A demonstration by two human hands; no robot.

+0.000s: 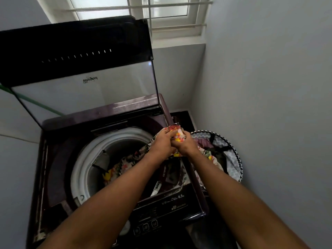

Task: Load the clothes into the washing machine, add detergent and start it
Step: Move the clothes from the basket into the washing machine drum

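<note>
A dark top-loading washing machine (pixel 59 133) stands open with its glass lid (pixel 86 90) raised. Inside its white-rimmed drum (pixel 84 164) lies part of a floral garment (pixel 124 167). The same colourful cloth runs up over the drum's right rim to both hands. My left hand (pixel 162 143) and my right hand (pixel 185 143) grip the bunched cloth together above the machine's right edge. A laundry basket (pixel 231 155) with a zigzag pattern sits to the right, with more clothes in it.
The machine's control panel (pixel 154 220) faces me at the front edge. Grey walls close in on the right and left. A barred window (pixel 161 13) is behind the lid. A green line (pixel 36 103) crosses at the left.
</note>
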